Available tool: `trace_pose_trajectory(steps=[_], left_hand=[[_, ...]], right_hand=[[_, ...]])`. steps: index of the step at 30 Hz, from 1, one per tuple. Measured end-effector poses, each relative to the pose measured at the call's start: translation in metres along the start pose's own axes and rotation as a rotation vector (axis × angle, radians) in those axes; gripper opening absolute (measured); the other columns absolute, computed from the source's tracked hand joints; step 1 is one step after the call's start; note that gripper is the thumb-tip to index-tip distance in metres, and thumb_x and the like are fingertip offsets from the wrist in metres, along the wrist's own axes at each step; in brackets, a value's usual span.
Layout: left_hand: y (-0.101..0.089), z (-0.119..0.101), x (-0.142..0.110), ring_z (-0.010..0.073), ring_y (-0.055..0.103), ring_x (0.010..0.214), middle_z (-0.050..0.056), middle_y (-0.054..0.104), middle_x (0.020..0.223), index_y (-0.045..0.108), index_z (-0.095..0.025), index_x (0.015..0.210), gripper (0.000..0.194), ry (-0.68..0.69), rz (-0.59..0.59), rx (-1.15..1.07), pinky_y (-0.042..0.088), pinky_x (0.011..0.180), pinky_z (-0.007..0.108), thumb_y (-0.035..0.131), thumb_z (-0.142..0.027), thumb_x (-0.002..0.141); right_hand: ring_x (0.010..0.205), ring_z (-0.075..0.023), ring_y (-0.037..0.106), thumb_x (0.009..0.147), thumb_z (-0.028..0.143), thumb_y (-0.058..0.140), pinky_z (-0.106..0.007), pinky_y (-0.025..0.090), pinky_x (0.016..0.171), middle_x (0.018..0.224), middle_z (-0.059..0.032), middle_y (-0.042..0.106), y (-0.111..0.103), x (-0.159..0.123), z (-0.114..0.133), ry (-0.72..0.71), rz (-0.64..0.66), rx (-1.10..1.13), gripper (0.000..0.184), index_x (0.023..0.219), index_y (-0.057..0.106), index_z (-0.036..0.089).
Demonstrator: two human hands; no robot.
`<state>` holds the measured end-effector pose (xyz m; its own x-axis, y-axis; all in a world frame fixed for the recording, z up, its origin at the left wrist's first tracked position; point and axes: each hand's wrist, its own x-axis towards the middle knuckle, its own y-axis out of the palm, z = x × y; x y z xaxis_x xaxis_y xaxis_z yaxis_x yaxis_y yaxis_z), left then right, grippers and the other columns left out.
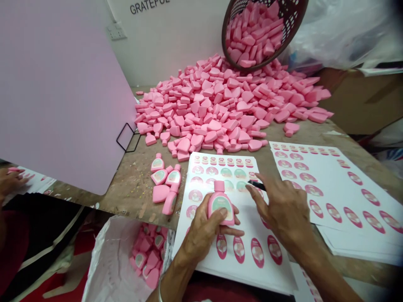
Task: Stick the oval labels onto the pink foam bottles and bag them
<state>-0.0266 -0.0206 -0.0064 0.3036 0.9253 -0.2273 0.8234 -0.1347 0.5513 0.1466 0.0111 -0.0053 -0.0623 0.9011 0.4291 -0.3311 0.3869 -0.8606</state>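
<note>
My left hand is closed around a small pink bottle with a green round label, held over a white sticker sheet. My right hand rests on the same sheet just right of the bottle, fingers pinched on a thin black tool whose tip points at the green stickers. A few labelled pink bottles lie on the table left of the sheet.
A large heap of pink bottles spills from a tipped brown basket at the back. A second sticker sheet stack lies right. A pink board stands left, another person's hand beyond it. A white sack holds labelled bottles below.
</note>
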Motion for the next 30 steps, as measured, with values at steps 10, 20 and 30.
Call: trace_pose_trajectory(steps=[10, 20, 30], left_hand=[[-0.016, -0.023, -0.012, 0.0196, 0.065, 0.075, 0.008, 0.064, 0.094, 0.055, -0.018, 0.104, 0.031, -0.050, -0.162, 0.316, 0.056, 0.062, 0.031, 0.062, -0.038, 0.082], [-0.100, -0.055, 0.032, 0.0385, 0.035, 0.132, 0.027, 0.038, 0.139, 0.047, -0.007, 0.125, 0.049, 0.768, -1.073, 1.567, 0.029, 0.105, 0.058, 0.055, -0.035, 0.086], [-0.038, -0.032, 0.037, 0.0253, 0.051, 0.119, 0.014, 0.058, 0.120, 0.059, -0.018, 0.106, 0.019, 0.833, -0.551, 1.280, 0.042, 0.100, 0.042, 0.049, -0.022, 0.091]], right_hand=[[0.101, -0.0241, 0.064, 0.076, 0.052, 0.065, -0.036, 0.052, 0.081, 0.116, -0.0104, 0.066, 0.033, 0.057, -0.012, 0.209, 0.258, 0.536, 0.055, 0.119, 0.059, 0.019], [0.099, -0.0317, 0.061, 0.089, 0.038, 0.052, -0.036, 0.042, 0.075, 0.098, -0.0218, 0.068, 0.100, 0.160, -0.028, 0.179, 0.174, -0.059, 0.033, 0.100, 0.064, 0.009], [0.093, -0.0290, 0.063, 0.088, 0.033, 0.052, -0.034, 0.043, 0.072, 0.098, -0.0202, 0.069, 0.061, 0.152, -0.035, 0.084, 0.235, -0.090, 0.032, 0.099, 0.067, 0.007]])
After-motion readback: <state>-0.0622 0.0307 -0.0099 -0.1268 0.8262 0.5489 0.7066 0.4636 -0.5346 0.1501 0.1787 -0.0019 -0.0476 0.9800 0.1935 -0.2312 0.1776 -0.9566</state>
